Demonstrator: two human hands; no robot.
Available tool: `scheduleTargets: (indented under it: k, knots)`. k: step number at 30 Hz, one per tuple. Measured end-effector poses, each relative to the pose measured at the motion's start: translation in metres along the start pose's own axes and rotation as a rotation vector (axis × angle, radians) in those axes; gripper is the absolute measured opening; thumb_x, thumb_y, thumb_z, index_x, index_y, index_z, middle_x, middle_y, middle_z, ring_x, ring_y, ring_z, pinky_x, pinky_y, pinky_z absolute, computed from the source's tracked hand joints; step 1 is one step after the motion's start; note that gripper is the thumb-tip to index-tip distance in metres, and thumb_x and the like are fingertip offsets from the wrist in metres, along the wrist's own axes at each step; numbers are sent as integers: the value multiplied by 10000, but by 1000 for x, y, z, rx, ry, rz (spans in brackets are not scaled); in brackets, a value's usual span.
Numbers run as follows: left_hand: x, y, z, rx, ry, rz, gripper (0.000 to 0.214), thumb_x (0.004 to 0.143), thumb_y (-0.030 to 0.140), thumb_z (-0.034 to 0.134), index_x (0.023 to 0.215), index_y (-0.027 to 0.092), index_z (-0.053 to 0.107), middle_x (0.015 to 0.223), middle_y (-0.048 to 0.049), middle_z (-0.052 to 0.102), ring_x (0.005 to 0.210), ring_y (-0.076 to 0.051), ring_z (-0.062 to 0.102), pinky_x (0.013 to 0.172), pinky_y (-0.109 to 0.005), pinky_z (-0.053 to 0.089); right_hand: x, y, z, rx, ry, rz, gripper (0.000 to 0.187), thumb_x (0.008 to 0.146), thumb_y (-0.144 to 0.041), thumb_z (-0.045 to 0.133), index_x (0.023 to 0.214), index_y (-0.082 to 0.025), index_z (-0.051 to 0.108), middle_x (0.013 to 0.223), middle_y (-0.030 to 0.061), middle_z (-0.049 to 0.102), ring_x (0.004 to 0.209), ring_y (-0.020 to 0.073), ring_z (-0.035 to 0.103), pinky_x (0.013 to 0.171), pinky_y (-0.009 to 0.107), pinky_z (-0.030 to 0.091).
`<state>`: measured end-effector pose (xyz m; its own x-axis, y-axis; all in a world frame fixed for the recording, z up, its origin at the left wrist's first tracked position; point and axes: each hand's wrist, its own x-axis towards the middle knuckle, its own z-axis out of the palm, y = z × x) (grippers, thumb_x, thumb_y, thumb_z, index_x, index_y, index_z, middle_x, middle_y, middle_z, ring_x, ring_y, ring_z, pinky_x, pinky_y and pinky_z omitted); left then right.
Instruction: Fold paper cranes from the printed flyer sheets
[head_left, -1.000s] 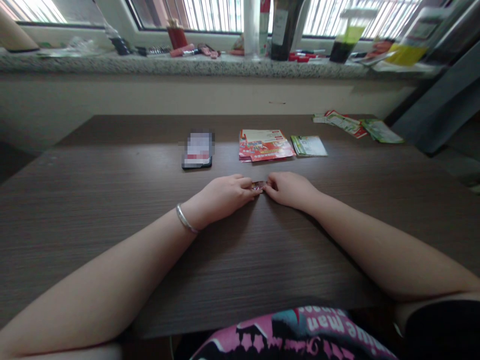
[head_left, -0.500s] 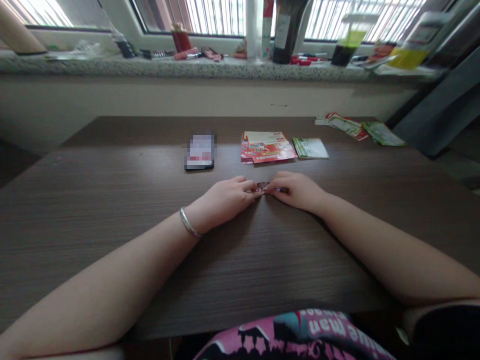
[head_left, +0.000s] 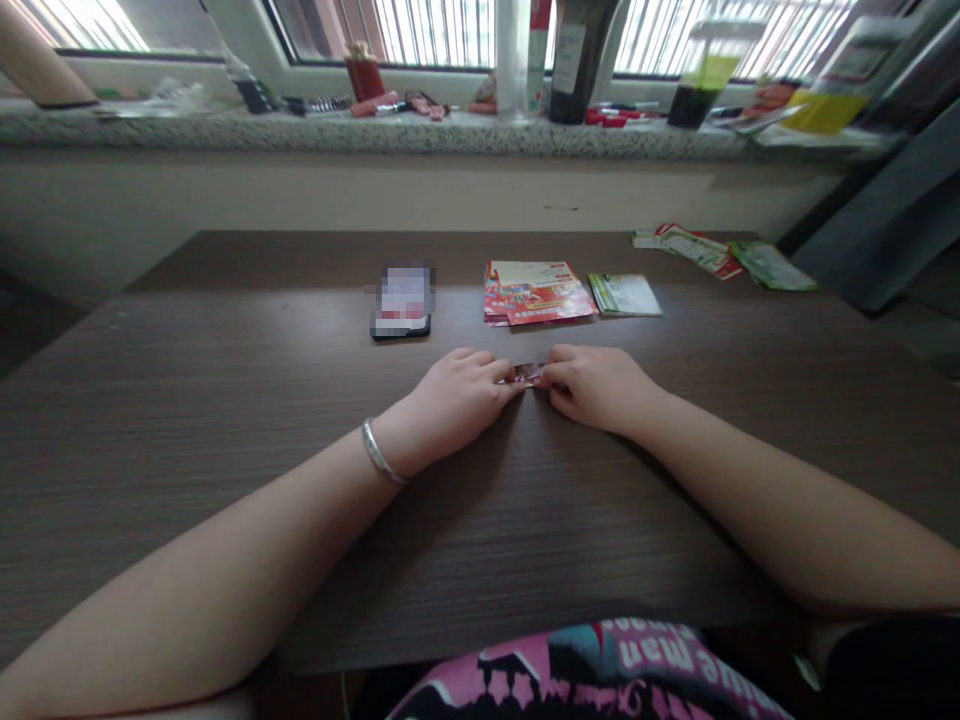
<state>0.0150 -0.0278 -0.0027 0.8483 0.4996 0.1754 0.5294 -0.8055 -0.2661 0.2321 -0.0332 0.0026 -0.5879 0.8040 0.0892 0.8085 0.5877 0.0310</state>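
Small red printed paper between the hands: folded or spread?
Folded small, it seems: only a short strip of the small red printed paper shows, pinched between left hand and right hand; the creases themselves are hidden.

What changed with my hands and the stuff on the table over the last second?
Almost nothing. The left hand and right hand still pinch the small red paper piece between them on the table, the grip shifting only slightly. The phone, red leaflets and green leaflet lie where they were.
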Motion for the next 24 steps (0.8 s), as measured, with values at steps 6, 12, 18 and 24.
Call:
scheduleTargets:
  k: [6,12,18,24]
  knots:
    - [0,2,-7,4,-18,-11,271,961,202,449,1113,217,673,991,-46,685,840,-193,619,775,-355,396,-2,0,-8,-69,-46,-19,248,877,-263,477,897,-231,722,910,39,670,721,164,595,532,291,260]
    - [0,3,-10,-33,-100,-47,256,926,180,462,1016,196,702,974,-51,686,809,-204,634,712,-351,417,-3,-7,-14,-128,-91,5,264,894,-243,455,919,-217,717,918,49,682,735,177,623,526,293,279]
    - [0,-1,-13,-119,-160,-105,289,885,182,470,1035,195,717,996,-64,688,865,-208,656,761,-328,480,-3,-8,-18,-154,-110,13,276,899,-256,445,924,-217,717,915,49,690,723,182,628,514,293,269]
    - [0,-8,-13,-224,-208,-108,336,872,169,466,1094,219,713,1078,-55,680,966,-198,654,884,-315,500,-5,0,-15,-104,-108,-18,284,894,-281,460,956,-243,734,945,42,700,755,171,625,548,286,300]
